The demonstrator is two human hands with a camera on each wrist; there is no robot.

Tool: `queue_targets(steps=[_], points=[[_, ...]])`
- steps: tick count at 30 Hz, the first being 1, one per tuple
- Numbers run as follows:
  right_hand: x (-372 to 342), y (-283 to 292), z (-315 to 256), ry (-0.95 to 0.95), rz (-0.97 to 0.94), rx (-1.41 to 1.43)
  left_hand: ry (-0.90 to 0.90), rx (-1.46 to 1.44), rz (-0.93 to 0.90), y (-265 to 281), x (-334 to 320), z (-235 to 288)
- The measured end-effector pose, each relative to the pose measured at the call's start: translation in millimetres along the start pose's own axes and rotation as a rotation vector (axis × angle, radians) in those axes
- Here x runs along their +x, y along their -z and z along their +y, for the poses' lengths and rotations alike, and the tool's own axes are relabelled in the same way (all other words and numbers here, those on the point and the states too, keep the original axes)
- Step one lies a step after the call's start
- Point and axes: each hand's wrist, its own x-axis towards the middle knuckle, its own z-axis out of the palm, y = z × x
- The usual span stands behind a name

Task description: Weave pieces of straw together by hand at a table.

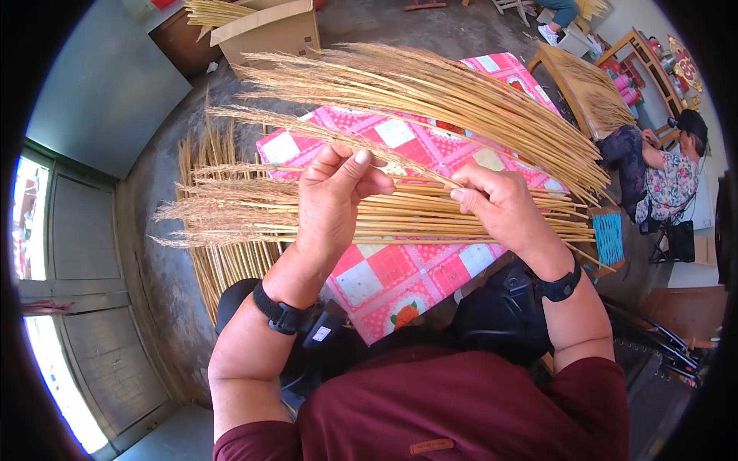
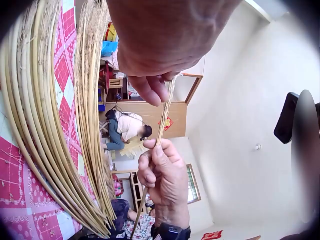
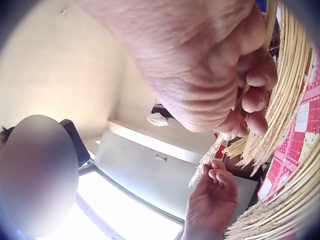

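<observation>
Both hands hold one stalk with a feathery head above the table. In the head view my left hand (image 1: 330, 188) pinches the plume (image 1: 288, 121) between thumb and fingers, and my right hand (image 1: 500, 206) grips the stalk just below the plume. The left wrist view shows the right hand (image 2: 167, 175) with thumb and fingers round the thin stalk (image 2: 164, 117). In the right wrist view the left hand (image 3: 212, 200) touches the plume (image 3: 209, 157). Two bundles of stalks lie beyond and beneath the hands, the far one (image 1: 430, 88) and the near one (image 1: 384, 219).
A pink checked cloth (image 1: 361, 280) covers the table. More stalks (image 1: 231, 261) lie to the left, near a cardboard box (image 1: 269, 38). A seated person (image 1: 669, 169) is at the right, beside a wooden bench (image 1: 573, 84) and a blue woven stool (image 1: 607, 238).
</observation>
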Motion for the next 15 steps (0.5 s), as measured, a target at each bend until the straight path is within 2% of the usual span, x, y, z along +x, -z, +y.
queue_targets(steps=[5, 9, 15], points=[[0.5, -11.2, -6.3, -0.010, -0.015, 0.095, 0.070, 0.081, -0.075, 1.3, -7.2, -9.6], [2.5, -11.7, -9.3, -0.014, -0.028, 0.066, 0.065, 0.106, -0.133, -4.2, -12.4, -9.5], [3.3, -14.1, -5.1, 0.039, 0.042, 0.061, 0.000, 0.099, -0.047, -3.5, -10.5, -2.6]])
